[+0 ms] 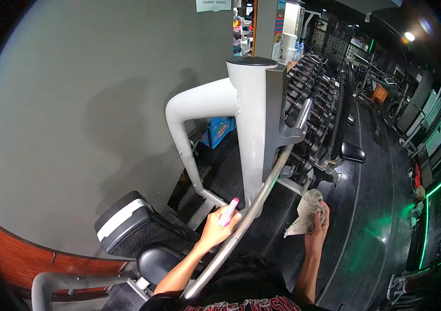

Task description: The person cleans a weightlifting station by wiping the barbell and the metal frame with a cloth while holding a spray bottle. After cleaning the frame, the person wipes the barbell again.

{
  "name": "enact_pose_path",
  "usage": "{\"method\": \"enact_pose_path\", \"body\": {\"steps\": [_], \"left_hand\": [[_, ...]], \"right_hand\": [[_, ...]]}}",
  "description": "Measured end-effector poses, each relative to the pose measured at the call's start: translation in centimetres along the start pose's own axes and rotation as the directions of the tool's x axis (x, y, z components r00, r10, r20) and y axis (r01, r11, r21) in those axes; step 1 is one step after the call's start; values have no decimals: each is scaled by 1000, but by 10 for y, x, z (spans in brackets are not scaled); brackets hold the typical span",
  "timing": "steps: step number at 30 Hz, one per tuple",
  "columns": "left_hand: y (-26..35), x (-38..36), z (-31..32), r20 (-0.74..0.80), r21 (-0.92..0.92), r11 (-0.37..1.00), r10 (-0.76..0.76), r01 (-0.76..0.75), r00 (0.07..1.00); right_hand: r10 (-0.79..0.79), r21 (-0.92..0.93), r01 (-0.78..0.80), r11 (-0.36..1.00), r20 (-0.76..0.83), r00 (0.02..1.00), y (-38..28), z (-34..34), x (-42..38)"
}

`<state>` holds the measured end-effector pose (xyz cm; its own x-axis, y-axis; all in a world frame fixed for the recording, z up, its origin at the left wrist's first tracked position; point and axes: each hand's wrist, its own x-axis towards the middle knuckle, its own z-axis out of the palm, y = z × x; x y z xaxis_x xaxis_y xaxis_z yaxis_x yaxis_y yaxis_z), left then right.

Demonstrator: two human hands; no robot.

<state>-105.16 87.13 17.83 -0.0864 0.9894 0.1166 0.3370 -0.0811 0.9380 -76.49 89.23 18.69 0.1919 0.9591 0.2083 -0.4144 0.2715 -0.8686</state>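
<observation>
My left hand (217, 229) is closed around a small white-and-pink bottle (229, 211) that points up and away from me. Its knuckles are right beside a bare metal bar (255, 207), which slants from the lower middle up to the rack's dark hook (293, 136). On the other side of the bar, my right hand (322, 223) grips a crumpled, greyish cloth (307, 213), whose loose corner hangs to the left. The cloth is apart from the bar and over the dark floor.
A white rack frame (251, 114) stands ahead, by the grey wall (75, 103). A black padded bench (132, 228) is at lower left. Dumbbells (308, 88) line a rack beyond, with a black pad (353, 152) to the right. A blue box (217, 131) sits behind the frame.
</observation>
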Motion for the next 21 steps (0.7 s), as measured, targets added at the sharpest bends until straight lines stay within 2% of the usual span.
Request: {"method": "enact_pose_path", "body": {"steps": [5,7,8,9,12,13,15,16,19,20,21], "left_hand": [[0,2,1,-8,8,1000,4,-4,1000],[18,8,-5,-70,-164,986,11,-22,997],[23,14,-8,-153,-127,975,161,-181,975],[20,22,-12,-173,-161,957,212,-240,962],[54,34,-31,-244,-321,912,179,-254,953],[56,40,-36,-291,-310,903,209,-298,934],[60,52,-48,-347,-155,903,331,-402,878],[61,53,-52,-342,-271,917,192,-292,920],[41,65,-60,-486,-136,926,248,-353,838],[38,66,-60,-493,-132,925,250,-355,833],[37,66,-61,-520,-214,915,190,-342,833]], "right_hand": [[17,23,-17,1000,-25,1000,14,-7,-2],[35,36,-33,999,-38,999,16,-2,-2],[38,33,-37,999,-31,999,17,3,-1],[41,30,-41,999,-23,999,18,6,0],[44,-4,-44,999,24,999,27,9,7],[45,-5,-45,999,35,998,26,12,9],[77,48,-80,996,49,996,25,21,13],[77,48,-80,996,61,995,26,23,17],[45,67,-50,997,75,996,29,29,27],[50,72,-56,996,80,996,28,31,29],[57,78,-63,995,85,995,28,33,32]]}}
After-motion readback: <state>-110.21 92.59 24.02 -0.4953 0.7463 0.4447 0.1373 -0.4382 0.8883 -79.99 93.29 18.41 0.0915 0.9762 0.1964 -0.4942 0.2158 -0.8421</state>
